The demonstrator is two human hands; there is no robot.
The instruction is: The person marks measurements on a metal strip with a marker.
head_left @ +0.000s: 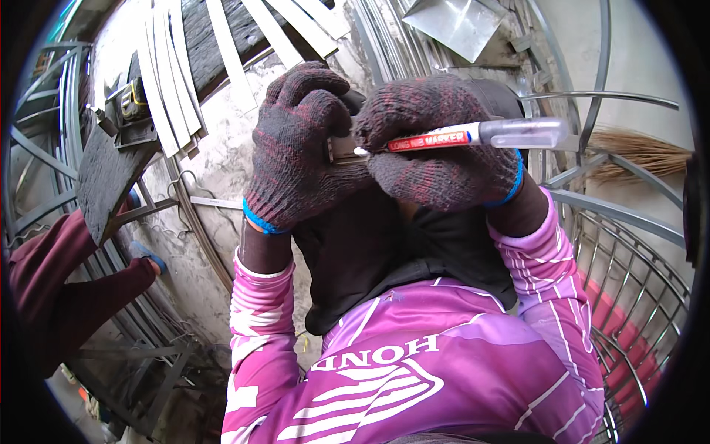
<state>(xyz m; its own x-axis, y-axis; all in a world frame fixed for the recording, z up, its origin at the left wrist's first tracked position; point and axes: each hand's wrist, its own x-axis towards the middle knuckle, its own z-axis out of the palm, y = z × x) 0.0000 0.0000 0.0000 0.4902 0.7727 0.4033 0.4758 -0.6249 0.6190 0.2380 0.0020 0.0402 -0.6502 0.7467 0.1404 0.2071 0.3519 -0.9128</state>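
Both my hands wear dark knitted gloves with blue cuffs and are close together over my lap. My right hand (436,159) is closed around a marker pen (430,140), white and red with a clear grey cap on its rear end. Its white tip points left toward my left hand. My left hand (303,148) has its fingers curled around a small metal piece (342,149), mostly hidden by the gloves. The marker's tip is right beside this piece; whether they touch, I cannot tell.
Long pale metal strips (225,48) lie ahead over a dark board. A tape measure (134,100) sits at the left near a dark wooden plank (111,177). Another person's legs (66,296) are at the left. Right are a wire basket (629,296) and a straw broom (640,155).
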